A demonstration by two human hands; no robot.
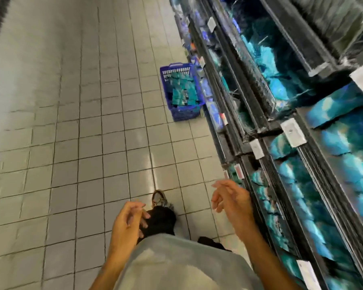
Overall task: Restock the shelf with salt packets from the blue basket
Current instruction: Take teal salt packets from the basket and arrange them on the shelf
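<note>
blue slatted basket (181, 92) on the floor holds teal salt packets (181, 91).

Bare tiled floor (88, 126) lies open leftward; the blue basket (181, 92) stands against the shelf (258, 130).

Left hand (128, 218) low in front of torso, fingers loosely curled, held nothing; right hand (232, 200) raised slightly higher, fingers relaxed and spread, empty; both forearms bare, extended forward
</note>
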